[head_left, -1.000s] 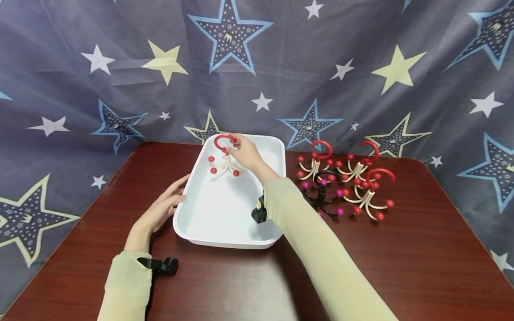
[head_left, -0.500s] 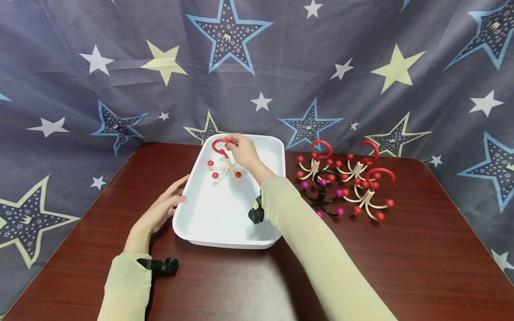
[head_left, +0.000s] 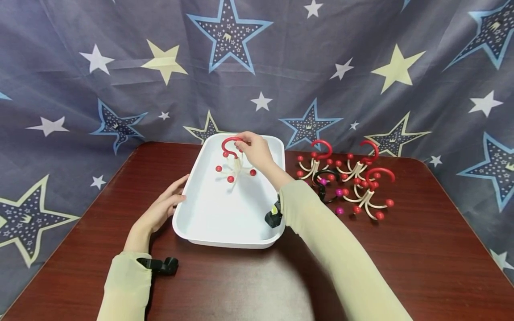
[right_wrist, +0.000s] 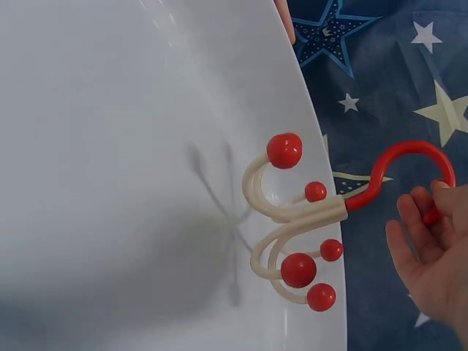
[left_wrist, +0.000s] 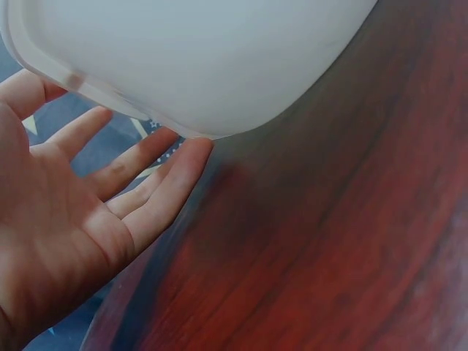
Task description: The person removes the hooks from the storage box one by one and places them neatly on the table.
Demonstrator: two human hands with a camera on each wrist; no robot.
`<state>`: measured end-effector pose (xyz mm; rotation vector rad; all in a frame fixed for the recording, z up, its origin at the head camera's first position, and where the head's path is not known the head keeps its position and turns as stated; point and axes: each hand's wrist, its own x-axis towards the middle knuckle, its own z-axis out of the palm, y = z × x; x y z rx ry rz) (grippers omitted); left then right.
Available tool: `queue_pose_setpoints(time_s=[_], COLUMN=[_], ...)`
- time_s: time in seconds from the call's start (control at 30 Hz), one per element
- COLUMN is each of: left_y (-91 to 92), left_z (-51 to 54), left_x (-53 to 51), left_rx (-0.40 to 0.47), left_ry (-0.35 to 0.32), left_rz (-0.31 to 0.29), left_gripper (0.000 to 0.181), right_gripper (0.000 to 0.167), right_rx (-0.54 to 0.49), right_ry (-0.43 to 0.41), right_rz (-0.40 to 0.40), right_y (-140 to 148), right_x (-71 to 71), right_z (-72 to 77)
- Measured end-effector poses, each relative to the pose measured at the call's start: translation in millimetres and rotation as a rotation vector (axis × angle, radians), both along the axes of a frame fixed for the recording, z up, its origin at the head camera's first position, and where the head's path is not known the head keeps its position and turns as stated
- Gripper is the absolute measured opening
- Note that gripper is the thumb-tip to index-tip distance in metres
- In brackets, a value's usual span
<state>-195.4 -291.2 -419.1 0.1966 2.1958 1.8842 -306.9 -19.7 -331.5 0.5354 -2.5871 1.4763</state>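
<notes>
My right hand (head_left: 259, 154) pinches the red hook of a multi-arm hook hanger (head_left: 237, 166), whose cream curved arms end in red balls. The hanger is over the far half of a white tray (head_left: 201, 218); in the right wrist view, its shadow falls apart from its arms on the tray floor. At the tray's left side, my left hand (head_left: 158, 211) touches the rim with loosely extended fingers. The left wrist view shows those fingertips (left_wrist: 197, 146) against the tray's outer wall.
Right of the tray stand several similar hangers: three cream ones with red hooks, such as the nearest one (head_left: 367, 198), and a black hanger (head_left: 322, 189) with purple balls, partly behind my right sleeve (head_left: 333, 240). A star-patterned cloth (head_left: 257, 67) hangs behind the brown table (head_left: 421, 249).
The right hand has moved the hanger to the right and slightly nearer over the tray, turning it a little. My right sleeve now covers more of the black hanger. The left hand stays put.
</notes>
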Motion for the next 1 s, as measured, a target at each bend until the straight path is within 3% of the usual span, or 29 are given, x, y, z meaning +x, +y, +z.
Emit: queue_pose_setpoints(time_s=[0.57,1.0], left_y=[-1.5,0.5], left_z=[-0.7,-1.2], left_x=[0.3,-0.1], left_rx=[-0.006,-0.005], left_ry=[0.000,-0.001], left_rz=[-0.005,-0.003], left_gripper=[0.060,0.060], right_gripper=[0.020,0.020], right_rx=[-0.102,-0.157], right_ry=[0.065,0.132], right_rz=[-0.026,-0.012], right_y=[52,84], right_x=[27.9,63.4], right_z=[8.5,26.2])
